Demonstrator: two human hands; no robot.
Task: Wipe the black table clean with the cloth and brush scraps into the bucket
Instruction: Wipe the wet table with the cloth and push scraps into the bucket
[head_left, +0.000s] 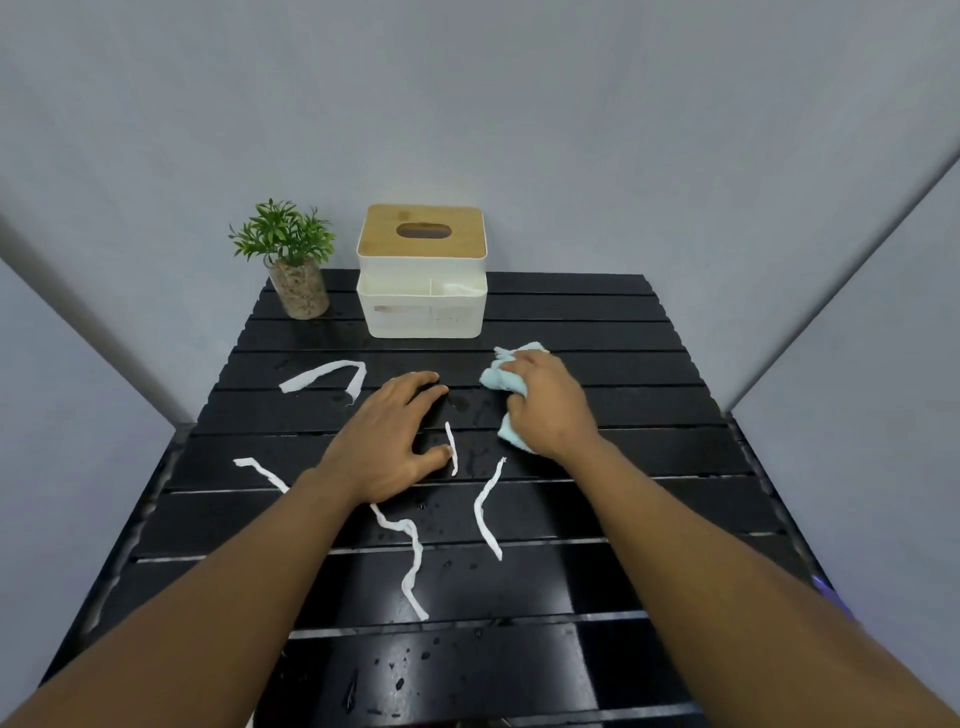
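Observation:
The black slatted table (613, 364) fills the middle of the head view, with water drops on its slats. My right hand (550, 405) grips a crumpled light-blue cloth (496, 376) and presses it on the table right of centre. My left hand (395, 441) lies flat on the table with its fingers spread, the thumb touching a short white paper strip (451, 447). Several more white paper strips lie around: a bent one (324, 375) at the left, one (260, 470) partly under my left forearm, a long one (410, 561) and a curved one (483, 512) nearer me. No bucket is in view.
A white tissue box with a wooden lid (422, 270) stands at the table's far edge. A small green plant in a glass pot (293, 260) stands left of it. Grey walls close in on the back, left and right.

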